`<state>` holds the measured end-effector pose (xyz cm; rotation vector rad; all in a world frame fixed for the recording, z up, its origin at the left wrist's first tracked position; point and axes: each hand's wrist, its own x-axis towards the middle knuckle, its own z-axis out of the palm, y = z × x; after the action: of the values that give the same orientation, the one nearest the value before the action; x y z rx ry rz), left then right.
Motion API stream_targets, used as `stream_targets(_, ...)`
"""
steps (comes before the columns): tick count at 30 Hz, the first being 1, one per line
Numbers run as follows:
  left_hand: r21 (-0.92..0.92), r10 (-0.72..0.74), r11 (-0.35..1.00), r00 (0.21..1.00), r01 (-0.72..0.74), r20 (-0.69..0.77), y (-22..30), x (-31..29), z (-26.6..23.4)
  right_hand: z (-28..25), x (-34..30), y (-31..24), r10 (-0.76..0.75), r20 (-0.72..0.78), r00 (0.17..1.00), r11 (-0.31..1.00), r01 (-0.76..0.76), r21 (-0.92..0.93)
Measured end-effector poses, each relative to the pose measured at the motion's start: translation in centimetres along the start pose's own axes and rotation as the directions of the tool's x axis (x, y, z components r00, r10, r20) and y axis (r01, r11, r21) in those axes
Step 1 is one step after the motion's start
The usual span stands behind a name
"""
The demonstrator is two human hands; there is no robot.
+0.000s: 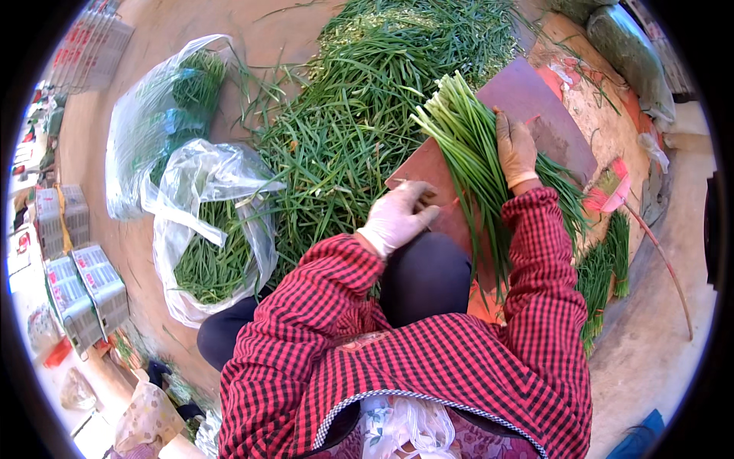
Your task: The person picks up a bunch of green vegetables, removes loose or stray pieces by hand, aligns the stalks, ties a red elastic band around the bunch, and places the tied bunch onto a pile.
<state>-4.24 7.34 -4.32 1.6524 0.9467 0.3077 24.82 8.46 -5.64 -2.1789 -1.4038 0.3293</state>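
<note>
A bunch of green garlic chives (pixel 468 141), pale stem ends up and away from me, lies slanted across a reddish-brown board (pixel 554 115) by my knee. My right hand (pixel 516 145), in a soiled thin glove, is closed around the right side of the bunch. My left hand (pixel 399 218) wears a white glove and hovers at the board's left edge, above my knee. Its fingers are loosely bent, thumb apart from them, with nothing visible between. Close to its fingertips a thin red strip (pixel 451 205) shows on the board; touching or not, I cannot tell.
A big heap of loose chives (pixel 336 161) spreads ahead and left. Clear plastic bags (pixel 210 164) of greens stand left of it. Tied bunches (pixel 619 256) lie at right, near a thin stick (pixel 665 264). A full sack (pixel 631 57) is at far right, stacked crates (pixel 88 283) at left.
</note>
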Motion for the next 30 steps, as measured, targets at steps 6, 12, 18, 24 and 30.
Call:
stream_targets(6, -0.240, -0.276, 0.938, 0.958, 0.252, -0.073, -3.3, -4.9, -4.5, -2.5, -3.6, -6.8, -0.498, -0.115, 0.860, 0.862, 0.476, -0.174)
stream_targets(12, -0.518, -0.240, 0.833, 0.971, 0.193, -0.024, -1.8, -1.8, -5.3, 0.0, -5.9, -4.4, -0.337, -0.091, 0.937, 0.930, 0.316, -0.185)
stream_targets(18, -0.654, -0.281, 0.738, 0.957, 0.165, -0.076, 0.4, 4.7, -3.9, 0.4, -5.2, -3.6, -0.321, -0.113, 0.940, 0.935, 0.296, -0.196)
stream_targets(24, -0.692, -0.329, 0.693, 0.943, 0.202, -0.055, 1.5, 9.7, -2.0, 0.3, -4.6, -3.4, -0.297, -0.104, 0.949, 0.942, 0.274, -0.193)
stream_targets(30, -0.681, -0.307, 0.717, 0.945, 0.149, -0.116, 1.9, 11.0, -1.5, 0.1, -4.4, -4.2, -0.285, -0.117, 0.951, 0.943, 0.256, -0.213)
